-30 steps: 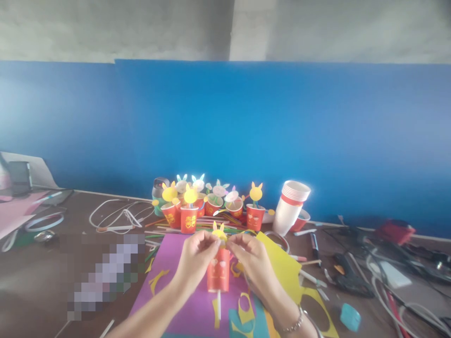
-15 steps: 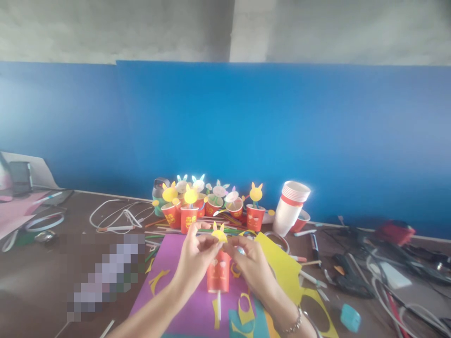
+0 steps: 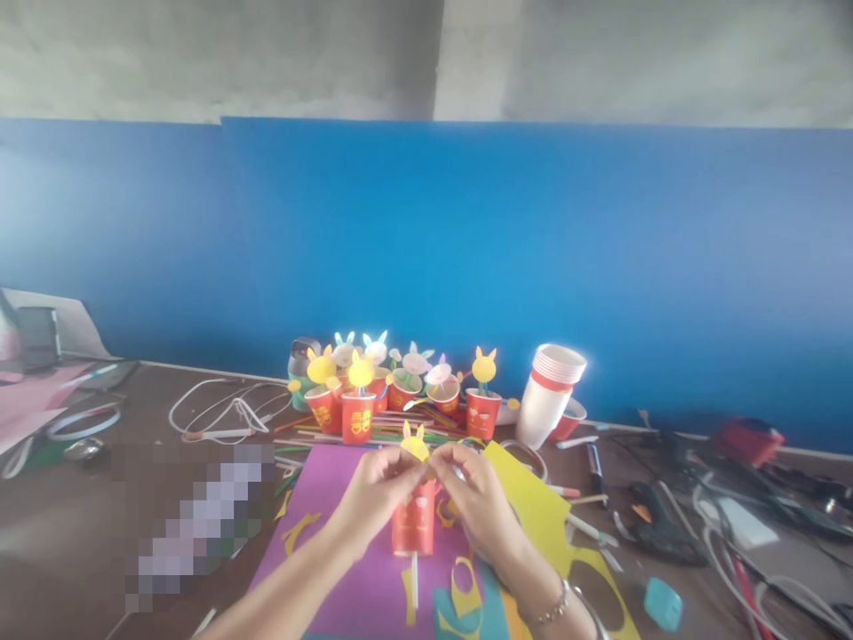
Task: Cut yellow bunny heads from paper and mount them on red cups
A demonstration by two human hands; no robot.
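A yellow paper rabbit head [image 3: 416, 447] with two upright ears shows above my fingertips, over a red paper cup [image 3: 413, 524]. My left hand [image 3: 377, 489] pinches the head's lower left edge between thumb and fingers. From the other side, my right hand [image 3: 472, 493] is closed too, thumb and fingertips meeting the left ones at the head's lower edge. My fingers hide the lower part of the head and the cup's top. A white stick [image 3: 415, 582] shows just below the cup, over purple paper [image 3: 313, 569].
Several red cups with paper rabbit figures [image 3: 358, 418] stand behind my hands. White stacked cups [image 3: 543, 400] rise at the back right. Yellow paper [image 3: 530, 498], paper scraps [image 3: 465, 587], a hot-glue gun [image 3: 657, 524], a turquoise case [image 3: 663, 604] and cables [image 3: 227, 418] lie around.
My left hand's fingers have folded down closer to the rabbit head's lower edge. My right fingertips have closed in towards the left ones. The cup stays in place.
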